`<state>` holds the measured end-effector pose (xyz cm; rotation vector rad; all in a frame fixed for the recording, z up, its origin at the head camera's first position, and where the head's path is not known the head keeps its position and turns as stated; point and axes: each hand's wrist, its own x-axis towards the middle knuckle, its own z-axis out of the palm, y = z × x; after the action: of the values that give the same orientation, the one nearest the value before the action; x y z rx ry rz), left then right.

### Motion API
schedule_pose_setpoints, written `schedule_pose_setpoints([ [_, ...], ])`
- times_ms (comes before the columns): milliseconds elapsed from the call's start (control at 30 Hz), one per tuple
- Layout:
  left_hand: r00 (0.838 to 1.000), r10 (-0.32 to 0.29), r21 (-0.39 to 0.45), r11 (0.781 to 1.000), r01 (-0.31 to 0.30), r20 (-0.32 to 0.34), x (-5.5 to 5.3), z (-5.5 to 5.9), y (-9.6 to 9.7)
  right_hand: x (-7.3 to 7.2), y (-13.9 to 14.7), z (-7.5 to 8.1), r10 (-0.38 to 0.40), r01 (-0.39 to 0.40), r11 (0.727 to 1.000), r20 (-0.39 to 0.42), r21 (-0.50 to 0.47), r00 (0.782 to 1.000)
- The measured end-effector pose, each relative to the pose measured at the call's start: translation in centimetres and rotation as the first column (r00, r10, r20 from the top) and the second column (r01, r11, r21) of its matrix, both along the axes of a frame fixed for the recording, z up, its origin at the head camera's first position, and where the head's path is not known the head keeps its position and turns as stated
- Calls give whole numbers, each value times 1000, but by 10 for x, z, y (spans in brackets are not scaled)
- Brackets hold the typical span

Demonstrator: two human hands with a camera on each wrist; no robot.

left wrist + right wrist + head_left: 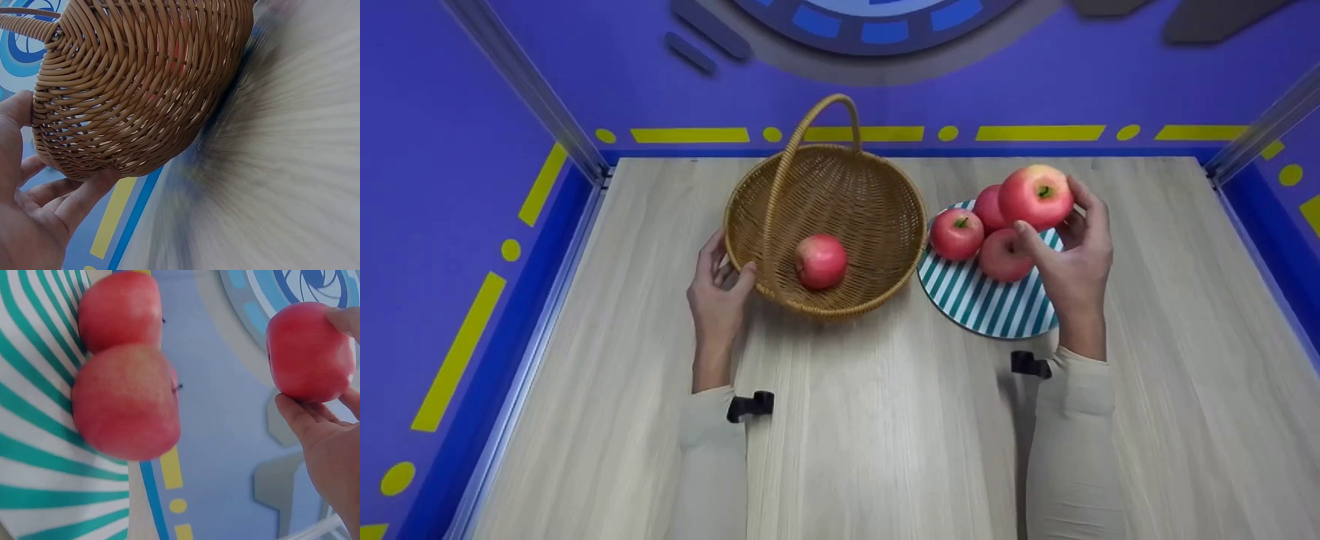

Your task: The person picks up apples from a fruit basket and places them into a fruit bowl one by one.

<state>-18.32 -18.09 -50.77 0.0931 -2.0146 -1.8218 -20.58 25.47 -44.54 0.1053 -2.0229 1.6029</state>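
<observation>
A brown wicker basket [877, 217] with a tall arched handle holds one red apple [821, 261] low inside it. My left hand [718, 296] grips the basket at its left side, thumb at the rim and fingertips against the woven outer wall [146, 90]. An apple [1036, 197], red with a yellowish top, is in my right hand [1076, 274], raised above the other apples. The right wrist view shows that held apple [309, 351] between thumb and fingers, apart from the plate. Below it, three apples [957, 234] sit together on a green-and-white striped plate [997, 307].
The basket and plate stand side by side on a pale wood-grain table [870, 420]. Blue panels with yellow markings [690, 135] enclose the back and both sides. Metal posts [536, 90] rise at the back corners.
</observation>
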Motion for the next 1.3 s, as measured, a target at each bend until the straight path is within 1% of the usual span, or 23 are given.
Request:
schedule_pose_setpoints([
  [133,1000,0,3,1000,0,-5,0,0,0,1,11,-1,-33,33,999,6,-12,999],
  [267,1000,-3,6,1000,3,7,1,1,0,2,20,-2,-40,40,998,17,-42,999],
  [400,1000,-4,2,1000,4,22,1,0,-1,4,28,-3,-41,45,997,59,-69,997],
  [533,1000,0,8,1000,0,18,0,0,-1,5,35,-5,-49,55,997,111,-56,993],
  [700,1000,5,25,1000,-5,15,0,1,0,6,44,-10,-67,76,996,176,-44,982],
  [900,1000,0,34,999,0,11,0,0,0,4,53,-17,-73,84,996,228,-39,971],
  [1133,1000,-1,9,1000,1,26,1,0,-1,4,60,-24,-72,85,996,316,-27,946],
  [1300,1000,3,-10,1000,-3,19,1,0,-1,4,63,-29,-91,102,995,352,-15,932],
])
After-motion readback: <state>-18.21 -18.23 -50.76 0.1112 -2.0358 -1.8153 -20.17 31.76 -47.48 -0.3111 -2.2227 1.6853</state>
